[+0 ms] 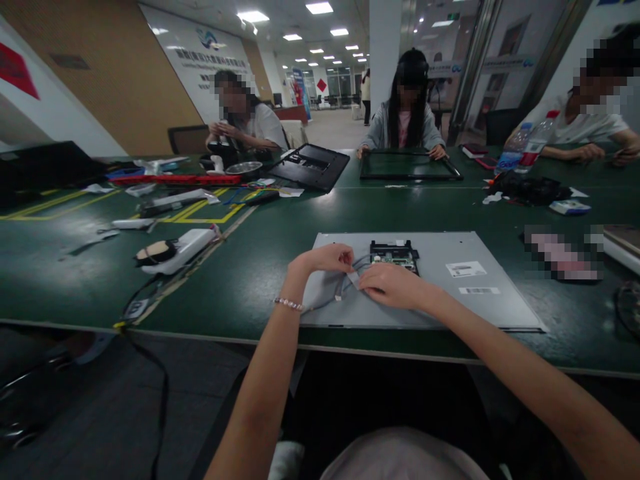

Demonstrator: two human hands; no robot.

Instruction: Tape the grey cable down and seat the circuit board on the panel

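Observation:
On the table lies a flat grey metal display panel [430, 308], with a small green circuit board [393, 248] in a black frame near its far edge. A grey cable [327, 301] with a white connector [339, 293] runs over the panel's left part. My left hand [327, 259] is closed, its fingertips pinching the upper end of a small pale strip [354, 279] beside the cable. From the right, my right hand [387, 283] has its fingers pressed together at the same strip. Its fingers partly cover the board's near edge and the cable.
A white power strip [185, 249] with a black plug stands left on the green table [240, 293]. Farther back are a black plastic cover [310, 167], loose cables and tools. A person across holds a black frame [411, 177]. Bottles [536, 143] and a phone [563, 255] are at right.

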